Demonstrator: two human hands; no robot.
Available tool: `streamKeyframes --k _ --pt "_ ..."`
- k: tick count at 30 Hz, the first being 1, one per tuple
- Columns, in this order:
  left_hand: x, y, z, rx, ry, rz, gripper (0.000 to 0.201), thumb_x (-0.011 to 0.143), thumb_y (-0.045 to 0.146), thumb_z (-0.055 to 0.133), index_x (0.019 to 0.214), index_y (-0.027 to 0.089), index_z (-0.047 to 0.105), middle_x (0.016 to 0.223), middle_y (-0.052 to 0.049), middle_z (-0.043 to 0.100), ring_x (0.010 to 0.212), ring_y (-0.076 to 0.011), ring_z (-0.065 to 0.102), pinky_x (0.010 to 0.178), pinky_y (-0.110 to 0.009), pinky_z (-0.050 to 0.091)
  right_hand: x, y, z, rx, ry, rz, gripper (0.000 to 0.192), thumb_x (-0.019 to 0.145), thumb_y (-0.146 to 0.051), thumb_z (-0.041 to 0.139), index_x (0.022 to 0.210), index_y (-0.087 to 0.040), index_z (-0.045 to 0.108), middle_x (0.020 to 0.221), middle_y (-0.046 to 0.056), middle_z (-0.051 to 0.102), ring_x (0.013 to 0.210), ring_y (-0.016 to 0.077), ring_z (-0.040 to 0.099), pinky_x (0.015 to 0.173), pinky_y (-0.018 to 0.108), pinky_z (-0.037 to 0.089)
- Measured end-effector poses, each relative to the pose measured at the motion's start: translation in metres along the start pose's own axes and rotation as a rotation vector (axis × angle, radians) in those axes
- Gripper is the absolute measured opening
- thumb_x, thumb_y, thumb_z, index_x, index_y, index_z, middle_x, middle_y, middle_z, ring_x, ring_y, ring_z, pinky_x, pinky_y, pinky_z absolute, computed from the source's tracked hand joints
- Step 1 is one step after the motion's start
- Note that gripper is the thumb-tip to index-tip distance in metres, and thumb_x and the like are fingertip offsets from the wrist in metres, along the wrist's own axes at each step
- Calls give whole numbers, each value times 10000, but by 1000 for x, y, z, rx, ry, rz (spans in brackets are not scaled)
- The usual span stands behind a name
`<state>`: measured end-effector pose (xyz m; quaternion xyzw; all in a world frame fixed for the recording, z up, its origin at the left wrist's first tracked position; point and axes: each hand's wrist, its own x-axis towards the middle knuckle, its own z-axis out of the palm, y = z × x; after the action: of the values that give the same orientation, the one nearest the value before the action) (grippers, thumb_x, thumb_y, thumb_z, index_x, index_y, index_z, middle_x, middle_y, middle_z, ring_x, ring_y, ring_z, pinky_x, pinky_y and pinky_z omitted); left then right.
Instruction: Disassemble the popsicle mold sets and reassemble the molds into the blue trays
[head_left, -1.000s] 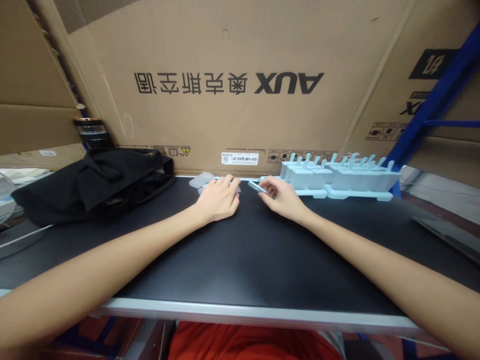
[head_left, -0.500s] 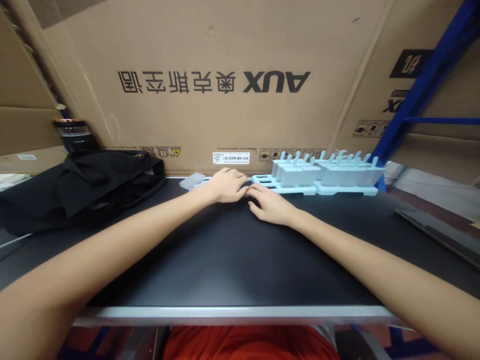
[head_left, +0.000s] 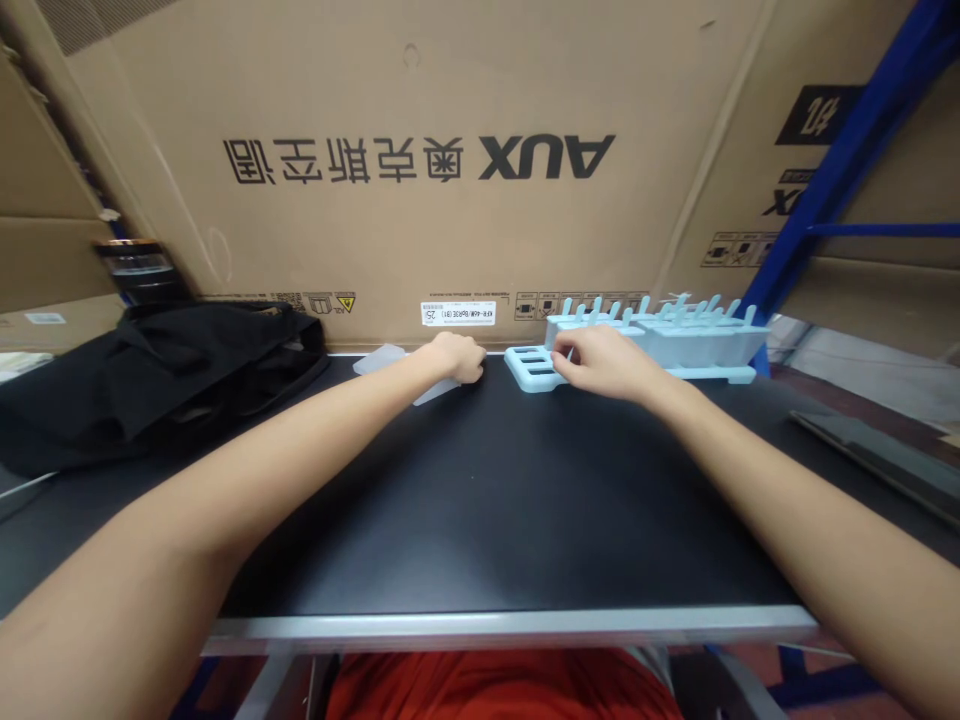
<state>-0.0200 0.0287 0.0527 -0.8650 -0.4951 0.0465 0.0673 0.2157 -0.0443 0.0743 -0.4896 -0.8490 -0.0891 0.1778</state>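
My left hand [head_left: 460, 358] is closed in a fist at the back of the table. Its fingertips are hidden, so I cannot make out what they hold. Frosted clear plastic pieces [head_left: 381, 358] lie beside and under that wrist. My right hand [head_left: 604, 360] is bent in a pinch at the front of a light blue popsicle mold stand [head_left: 534, 380], thumb and forefinger over its slots. What sits between those fingers cannot be made out. Light blue popsicle molds [head_left: 705, 345] with upright stick handles stand in the rack, partly covered by this hand.
A black cloth bag [head_left: 172, 375] lies at the left, with a dark jar [head_left: 139, 268] behind it. A large cardboard box [head_left: 420, 240] walls off the back. At the right are a flat dark device [head_left: 870, 455] and a blue metal frame [head_left: 814, 200].
My hands have parted. The right one moved right onto the mold stand; the left one curled its fingers and shifted slightly, and more frosted plastic shows by it.
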Motion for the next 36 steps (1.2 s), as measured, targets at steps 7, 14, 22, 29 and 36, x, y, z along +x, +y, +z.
streamKeyframes --k 7,14,22,29,36 --pt "12 5 2 -83 162 -110 229 808 264 651 977 153 758 1033 -214 728 1098 -396 649 937 -522 481 -2 14 -11 -44 -184 27 229 882 -306 498 798 -192 678 765 45 704 714 194 626 658 307 399" --pt "25 49 -15 -308 413 147 370 1025 443 356 1155 208 609 1224 -87 683 1126 -222 635 937 -343 497 -5 22 -5 -136 -450 16 428 909 -357 501 1196 -112 702 1082 170 705 941 277 673 835 356 480" --pt "63 103 17 -693 486 41 347 950 514 560 1049 182 546 1091 -83 707 996 -201 667 838 -292 498 -6 15 -11 -135 -519 23 376 874 -402 529 1035 -171 779 1091 131 739 960 293 680 841 370 477" --pt "60 108 21 -580 447 -18 400 989 562 437 955 197 597 1079 -106 715 1039 -278 670 850 -371 497 -5 20 -20 -162 -525 70 429 892 -501 472 725 -183 708 648 75 651 643 227 603 638 329 369" --pt "51 119 18 -523 453 -99 518 1001 631 336 1091 180 575 1184 -154 695 1089 -328 666 889 -415 494 -6 23 -22 -139 -547 98 435 885 -542 482 689 -192 650 632 52 626 620 193 565 614 307 327"
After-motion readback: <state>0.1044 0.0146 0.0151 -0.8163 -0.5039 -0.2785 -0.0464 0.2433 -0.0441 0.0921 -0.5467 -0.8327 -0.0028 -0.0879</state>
